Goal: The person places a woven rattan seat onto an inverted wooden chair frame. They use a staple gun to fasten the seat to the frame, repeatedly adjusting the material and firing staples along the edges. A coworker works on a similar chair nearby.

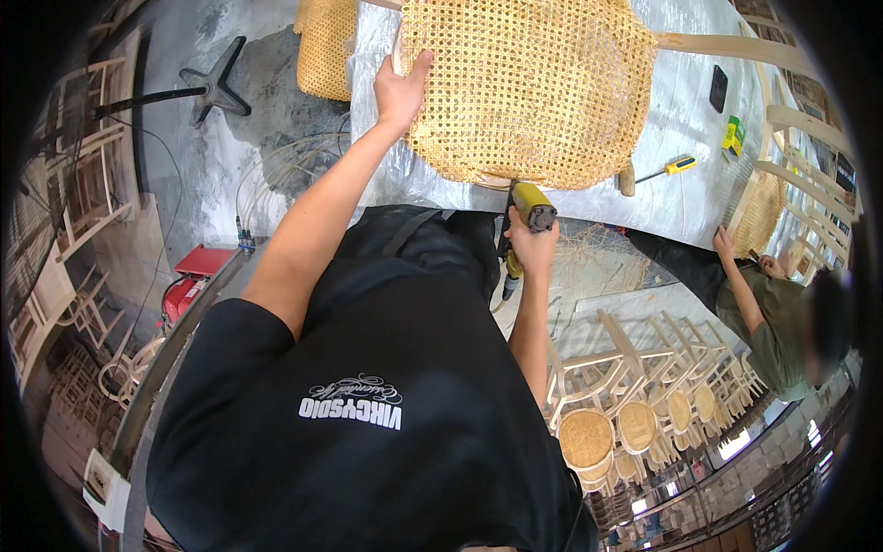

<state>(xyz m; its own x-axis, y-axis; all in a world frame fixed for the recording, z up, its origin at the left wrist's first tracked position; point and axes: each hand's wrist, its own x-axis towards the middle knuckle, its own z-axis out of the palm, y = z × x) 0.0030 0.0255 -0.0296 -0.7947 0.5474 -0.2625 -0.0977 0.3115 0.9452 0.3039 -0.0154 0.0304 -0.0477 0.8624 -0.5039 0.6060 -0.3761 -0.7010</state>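
— Where does the cane panel (529, 87) lie from the hands?
— On the plastic-covered counter (681, 204), ahead of the body; the right hand (532, 241) sits below its near edge, the left hand (401, 94) at its left edge.
— Which is closer to the near rim?
— The right; its fingers are wrapped round a yellow-and-black staple gun (531, 197), whose nose points away from the body, at that rim; whether it touches, I cannot tell.
— And the panel's long axis?
— Unclear; the far end runs out of view, and the near edge is rounded.
— The left fingers, then?
— Thumb over the weave, apart from the forefinger beside the edge; the rest are hidden, so I cannot tell how firmly they grip; that forearm reaches forward and slightly right, while the right one comes up short and close to the body.
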